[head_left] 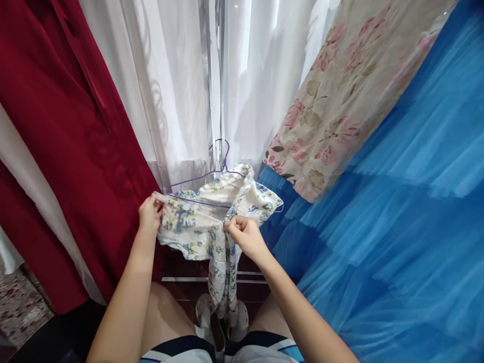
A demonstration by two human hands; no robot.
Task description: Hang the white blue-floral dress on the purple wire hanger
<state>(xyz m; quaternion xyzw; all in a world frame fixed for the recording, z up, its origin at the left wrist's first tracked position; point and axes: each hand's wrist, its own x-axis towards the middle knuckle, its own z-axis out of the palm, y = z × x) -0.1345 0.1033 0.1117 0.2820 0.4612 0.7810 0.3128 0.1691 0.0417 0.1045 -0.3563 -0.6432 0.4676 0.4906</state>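
A white garment (pixel 189 222) with a blue and yellow floral print hangs partly on a thin purple hanger (pixel 196 177). Its right shoulder sits over the hanger's right arm, while the left arm of the hanger shows bare above the cloth. My left hand (pixel 150 212) pinches the garment's left edge and holds it out sideways. Near the front opening, my right hand (pixel 244 233) has its fingers closed on the fabric. The lower part of the garment dangles in narrow folds between my legs.
Red cloth (pixel 86 151) hangs at the left, with white curtains (pixel 257 91) behind the hanger. To the right are a beige floral cloth (pixel 321 121) and a layered blue tulle garment (pixel 408 227). Pale rails (pixel 181 279) run low down, near my shoes (pixel 242 317).
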